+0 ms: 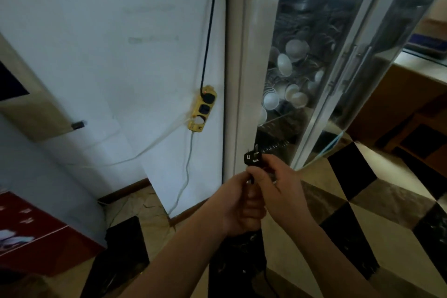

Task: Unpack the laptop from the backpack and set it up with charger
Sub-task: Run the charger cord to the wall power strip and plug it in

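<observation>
Both hands meet mid-frame over a checkered floor. The right hand (278, 179) pinches a black plug (252, 158), prongs aimed up-left toward a yellow power strip (202, 109) on the wall. The left hand (238, 205) is closed around its cord. A glass cabinet (338, 80) holds white bowls (285, 80).

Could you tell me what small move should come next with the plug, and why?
Probably lift the black plug, pinched by the right hand with the left hand gripping its cord, up-left toward the yellow power strip on the wall: its middle socket looks free.
</observation>
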